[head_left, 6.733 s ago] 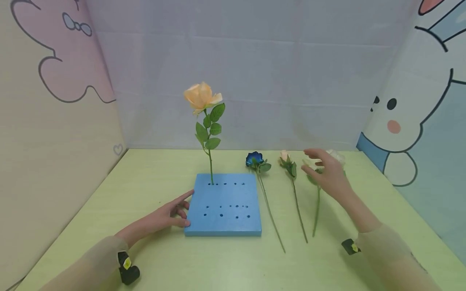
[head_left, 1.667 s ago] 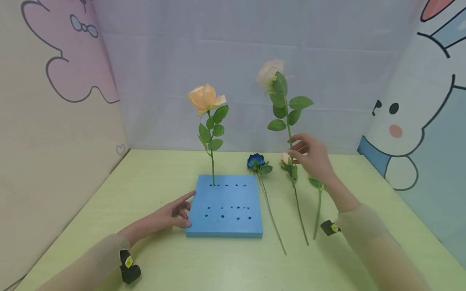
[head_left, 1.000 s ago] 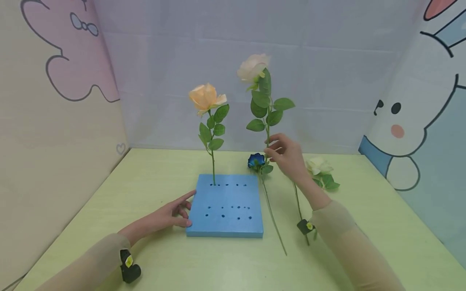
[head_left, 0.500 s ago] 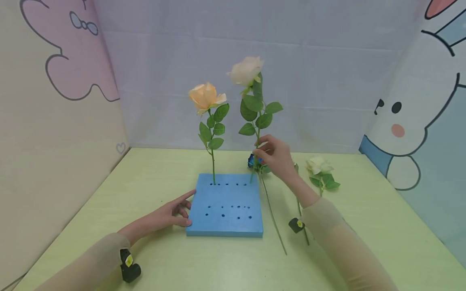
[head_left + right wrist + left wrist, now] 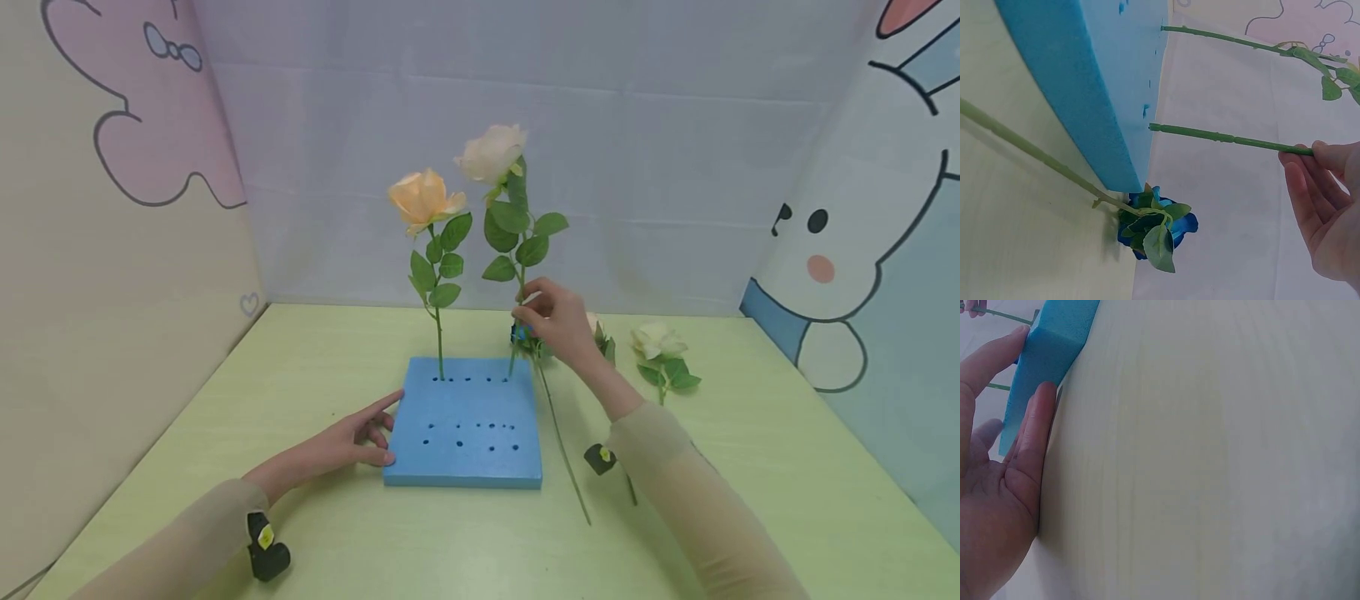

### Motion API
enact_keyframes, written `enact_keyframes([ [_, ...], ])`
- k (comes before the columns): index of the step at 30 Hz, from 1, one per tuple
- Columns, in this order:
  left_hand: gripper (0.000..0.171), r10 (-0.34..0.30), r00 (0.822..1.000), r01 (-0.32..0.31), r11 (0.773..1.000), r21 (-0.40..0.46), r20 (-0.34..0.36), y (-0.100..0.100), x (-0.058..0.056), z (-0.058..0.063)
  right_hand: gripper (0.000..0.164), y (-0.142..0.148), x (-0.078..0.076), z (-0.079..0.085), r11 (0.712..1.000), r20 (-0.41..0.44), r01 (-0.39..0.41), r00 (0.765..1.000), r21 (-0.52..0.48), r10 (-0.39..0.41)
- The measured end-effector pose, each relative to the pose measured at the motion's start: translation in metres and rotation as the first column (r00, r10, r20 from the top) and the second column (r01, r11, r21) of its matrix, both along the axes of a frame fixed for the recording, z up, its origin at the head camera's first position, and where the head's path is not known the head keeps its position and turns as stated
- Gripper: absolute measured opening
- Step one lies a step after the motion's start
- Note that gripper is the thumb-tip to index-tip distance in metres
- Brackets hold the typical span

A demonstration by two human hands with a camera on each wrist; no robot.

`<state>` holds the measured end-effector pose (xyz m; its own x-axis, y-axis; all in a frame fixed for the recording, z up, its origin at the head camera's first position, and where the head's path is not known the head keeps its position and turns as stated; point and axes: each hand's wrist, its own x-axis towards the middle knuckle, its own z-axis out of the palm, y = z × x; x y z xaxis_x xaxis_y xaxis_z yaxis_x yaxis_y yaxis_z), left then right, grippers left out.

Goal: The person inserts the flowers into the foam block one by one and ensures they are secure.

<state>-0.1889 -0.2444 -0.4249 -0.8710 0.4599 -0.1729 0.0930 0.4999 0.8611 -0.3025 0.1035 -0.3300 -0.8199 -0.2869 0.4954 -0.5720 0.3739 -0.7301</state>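
Right hand pinches leafy white rose by green stem, which ends at one o'clock on square blue foam-like block; left hand, thumb and index spread, touches block's nine o'clock side.

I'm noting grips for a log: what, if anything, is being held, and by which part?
The right hand pinches the tall pale rose by its stem, below the leaves. The left hand only touches the side of the blue board.

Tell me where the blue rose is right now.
In the head view, the blue rose lies on the table just right of the blue board, its far end partly hidden behind the right hand.
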Motion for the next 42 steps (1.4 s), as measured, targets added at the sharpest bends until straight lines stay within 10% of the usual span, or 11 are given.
enact_keyframes([
  [42,0.093,0.001,1.000,-0.002,0.999,0.040,0.021,0.0009,-0.0007,0.0009,0.014,-0.0060,0.0081,-0.0058,0.992,-0.008,-0.007,1.000,0.125,0.008],
])
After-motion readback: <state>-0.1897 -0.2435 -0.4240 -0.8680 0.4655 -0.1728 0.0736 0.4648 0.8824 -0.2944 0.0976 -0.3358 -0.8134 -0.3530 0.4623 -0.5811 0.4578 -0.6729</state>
